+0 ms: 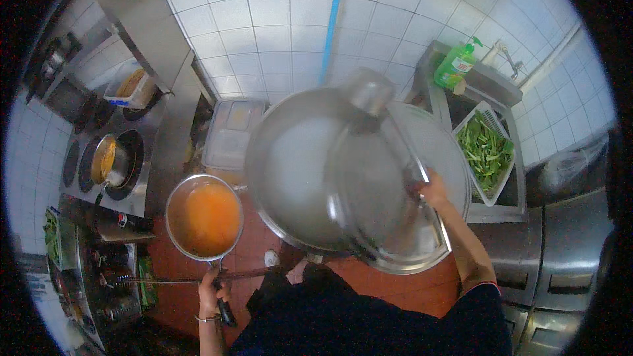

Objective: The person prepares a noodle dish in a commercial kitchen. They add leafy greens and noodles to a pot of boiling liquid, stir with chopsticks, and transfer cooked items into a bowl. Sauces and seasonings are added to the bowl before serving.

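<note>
My left hand (215, 287) grips the dark handle of a metal saucepan (169, 222) holding orange liquid (211, 217), out to the left of the large pot. My right hand (435, 190) is closed on the handle of a round metal lid (395, 264), which is tilted and partly covers the right side of a large metal pot (267, 227). Whitish, cloudy contents (299, 158) show in the pot's open left part. A blurred metal cup or small pot (371, 91) appears at the pot's far rim.
Left, a stove (151, 158) bears a small pan (116, 168) and a plastic tub (141, 96). Lidded plastic containers (232, 153) stand beyond the saucepan. On the right, a sink (519, 183) has a white basket (489, 200) of leafy greens and a green soap bottle (452, 66).
</note>
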Available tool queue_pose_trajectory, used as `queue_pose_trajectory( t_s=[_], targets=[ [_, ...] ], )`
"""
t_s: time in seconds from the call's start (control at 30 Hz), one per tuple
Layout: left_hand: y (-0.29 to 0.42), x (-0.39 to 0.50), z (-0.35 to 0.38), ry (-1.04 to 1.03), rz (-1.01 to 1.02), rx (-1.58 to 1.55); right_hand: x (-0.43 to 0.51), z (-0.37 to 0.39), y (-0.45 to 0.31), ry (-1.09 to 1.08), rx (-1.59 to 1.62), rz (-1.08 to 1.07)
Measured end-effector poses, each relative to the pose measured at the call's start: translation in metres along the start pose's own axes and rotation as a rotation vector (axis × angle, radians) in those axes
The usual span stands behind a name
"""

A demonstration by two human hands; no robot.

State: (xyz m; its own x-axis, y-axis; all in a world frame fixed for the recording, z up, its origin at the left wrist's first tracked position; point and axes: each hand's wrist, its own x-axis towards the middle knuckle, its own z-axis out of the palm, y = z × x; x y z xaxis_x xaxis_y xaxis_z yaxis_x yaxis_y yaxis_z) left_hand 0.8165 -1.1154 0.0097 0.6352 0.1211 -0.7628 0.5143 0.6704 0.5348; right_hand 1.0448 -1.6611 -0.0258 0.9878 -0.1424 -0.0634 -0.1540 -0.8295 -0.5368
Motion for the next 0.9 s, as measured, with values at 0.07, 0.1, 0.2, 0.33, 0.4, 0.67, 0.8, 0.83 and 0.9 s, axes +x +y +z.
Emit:
queue_pose_trajectory(
  t_s=[0.07, 0.1, 0.2, 0.33, 0.4, 0.67, 0.8, 0.83, 0.9],
  targets=[
    [0.002, 0.002, -0.002, 0.086, -0.122, -0.144, -0.003, 0.031, -0.038, 0.021, 0.031, -0.118],
    [0.003, 0.002, -0.003, 0.041, -0.084, -0.114, -0.001, 0.049, -0.056, 0.115, -0.068, -0.264],
    [0.009, 0.0, -0.008, 0.032, -0.037, -0.112, 0.026, 0.086, -0.1, -0.153, 0.05, -0.176],
    [0.019, -0.002, -0.019, -0.011, -0.06, -0.079, 0.052, 0.13, -0.128, -0.111, 0.214, -0.206],
    [0.023, 0.0, -0.024, -0.032, -0.072, -0.078, 0.065, 0.137, -0.132, -0.175, 0.266, -0.141],
    [0.025, -0.002, -0.018, -0.009, -0.002, -0.025, 0.095, 0.147, -0.142, -0.124, 0.129, -0.16],
    [0.027, -0.004, -0.009, 0.035, -0.092, -0.048, 0.077, 0.136, -0.141, -0.365, 0.198, -0.056],
    [0.027, -0.004, -0.007, 0.034, -0.107, -0.039, 0.072, 0.132, -0.141, -0.354, 0.182, -0.112],
    [0.027, -0.002, -0.002, -0.017, -0.065, -0.044, 0.063, 0.125, -0.141, -0.254, 0.134, -0.279]
  ],
)
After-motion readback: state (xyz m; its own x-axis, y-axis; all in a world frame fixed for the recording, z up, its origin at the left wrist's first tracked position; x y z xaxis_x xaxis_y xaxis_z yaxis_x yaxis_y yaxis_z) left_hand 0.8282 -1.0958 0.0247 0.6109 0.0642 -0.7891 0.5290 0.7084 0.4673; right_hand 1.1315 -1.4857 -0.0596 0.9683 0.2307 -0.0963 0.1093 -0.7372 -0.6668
